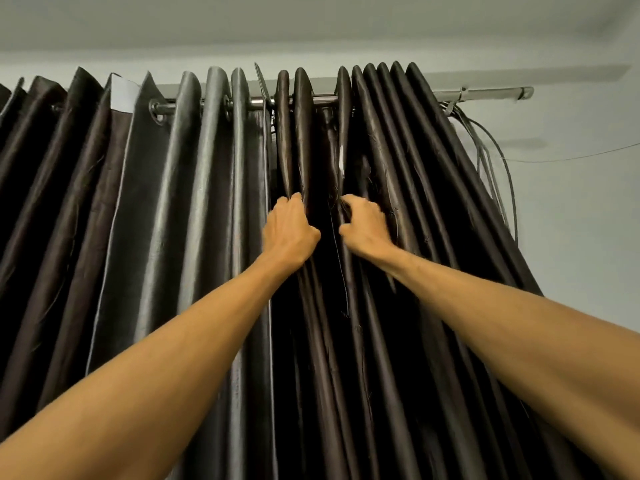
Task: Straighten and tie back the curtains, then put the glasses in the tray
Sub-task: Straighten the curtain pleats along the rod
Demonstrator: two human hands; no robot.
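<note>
Dark shiny curtains (194, 209) hang in deep folds from a metal rod (322, 100) near the ceiling. Both my arms reach up to the middle of the fabric. My left hand (289, 228) grips a fold at the inner edge of one panel, fingers curled into the cloth. My right hand (363, 225) grips the neighbouring fold of the right curtain (415, 202), a narrow dark gap between the two hands. No glasses or tray are in view.
The rod's bare right end (498, 93) sticks out past the curtain against a pale wall. A bundle of thin cables (498, 168) hangs from the rod there, one wire running off to the right. A white lining patch (123, 95) shows at upper left.
</note>
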